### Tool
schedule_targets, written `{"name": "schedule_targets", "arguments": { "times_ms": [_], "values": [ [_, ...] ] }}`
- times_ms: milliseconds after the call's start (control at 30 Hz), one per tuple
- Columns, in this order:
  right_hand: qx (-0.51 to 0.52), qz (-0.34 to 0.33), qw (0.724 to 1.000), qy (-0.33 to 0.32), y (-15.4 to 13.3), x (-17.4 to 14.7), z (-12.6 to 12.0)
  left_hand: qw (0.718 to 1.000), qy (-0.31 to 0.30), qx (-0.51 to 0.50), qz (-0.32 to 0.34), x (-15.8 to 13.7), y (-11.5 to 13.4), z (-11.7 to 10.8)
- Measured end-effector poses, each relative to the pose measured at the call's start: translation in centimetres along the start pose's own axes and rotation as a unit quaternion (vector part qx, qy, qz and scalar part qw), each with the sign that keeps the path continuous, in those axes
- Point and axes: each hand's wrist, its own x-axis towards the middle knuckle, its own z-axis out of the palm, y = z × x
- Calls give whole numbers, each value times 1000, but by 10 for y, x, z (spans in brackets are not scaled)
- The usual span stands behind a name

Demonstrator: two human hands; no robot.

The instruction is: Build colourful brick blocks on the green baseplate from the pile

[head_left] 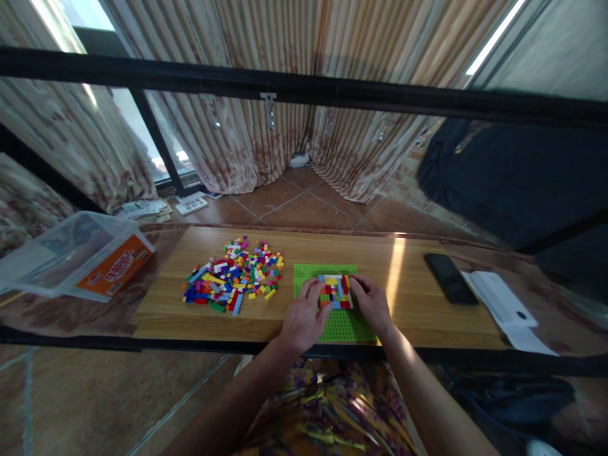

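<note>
A flat rectangle of toy building bricks [337,292] in red, yellow, blue, orange and white is over the green studded baseplate [346,328]. Whether it is pressed onto the plate or resting loose I cannot tell. My left hand [305,318] grips its left side with bent fingers, thumb near the lower left corner. On the opposite side, my right hand [373,305] has its fingers closed at the right edge. The fingertips hide parts of both edges. To the left lies a spread pile of loose bricks [237,272] in many colours.
The wooden board [161,297] carries everything. A black phone [450,278] lies at its right, beside a white paper or box [501,303]. At far left stands a clear plastic bin [80,247] with an orange label. A dark metal rail [304,82] crosses beyond, before striped curtains.
</note>
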Motion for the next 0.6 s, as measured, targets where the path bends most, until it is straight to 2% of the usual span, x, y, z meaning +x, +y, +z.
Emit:
{"name": "schedule_targets", "arguments": {
  "times_ms": [100, 167, 233, 300, 367, 467, 600],
  "values": [
    [1, 1, 998, 58, 0, -7, -6, 998, 52, 28, -34, -32, -23, -28],
    [-23, -25, 996, 77, -5, -11, -6, 986, 124, 74, -82, -52, -39, -49],
    [-48, -67, 994, 71, -15, -15, 1, 964, 191, 133, -126, -67, -53, -68],
    [-66, -113, 991, 36, -29, -22, 16, 941, 222, 190, -171, -76, -64, -82],
    [-64, -161, 985, -27, -44, -31, 35, 924, 212, 239, -209, -79, -70, -91],
    [-42, -208, 972, -100, -58, -48, 63, 914, 163, 285, -240, -75, -71, -96],
    [-21, -218, 963, -158, -57, -70, 83, 907, 128, 307, -258, -69, -66, -94]
  ]
}}
